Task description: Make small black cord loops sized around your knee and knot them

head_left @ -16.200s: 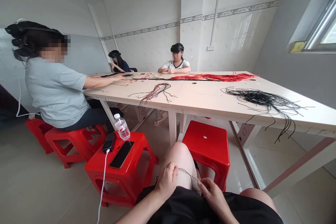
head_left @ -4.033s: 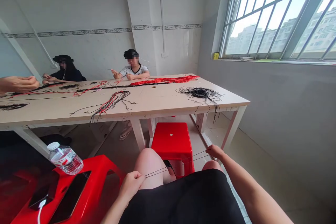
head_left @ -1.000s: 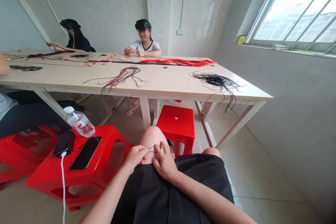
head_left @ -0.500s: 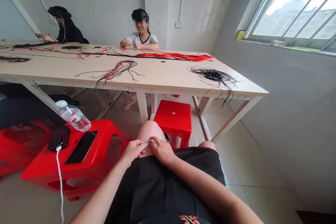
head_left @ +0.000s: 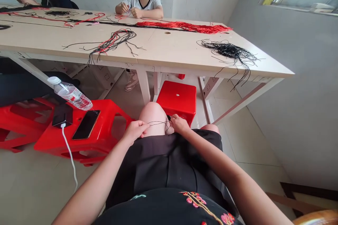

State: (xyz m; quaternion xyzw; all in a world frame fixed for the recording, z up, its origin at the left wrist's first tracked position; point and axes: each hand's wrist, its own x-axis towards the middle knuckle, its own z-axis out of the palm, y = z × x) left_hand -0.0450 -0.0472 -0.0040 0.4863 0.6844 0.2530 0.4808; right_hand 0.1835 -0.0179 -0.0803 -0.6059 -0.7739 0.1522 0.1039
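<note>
Over my bare knee, a thin black cord (head_left: pixel 157 122) stretches between my two hands. My left hand (head_left: pixel 136 130) pinches its left end, fingers closed. At the other side, beside the knee, my right hand (head_left: pixel 179 123) has its fingers closed on the cord, which loops and hangs loosely just under the fingertips. The hands are apart, both above my lap. On the table lie a tangled black cord bundle (head_left: pixel 228 50), a mixed black and red bundle (head_left: pixel 116 40) and a long red bundle (head_left: pixel 182 26).
A pale table (head_left: pixel 161 52) spans the view ahead; a person (head_left: pixel 144 5) sits behind it, another at far left. One red stool (head_left: pixel 176 98) stands under its edge. The left stool (head_left: pixel 102 126) holds a bottle (head_left: pixel 75 96), phone (head_left: pixel 86 124) and black box (head_left: pixel 62 115).
My right hand has moved right, away from my left hand, so more cord shows between them. The view has tilted down.
</note>
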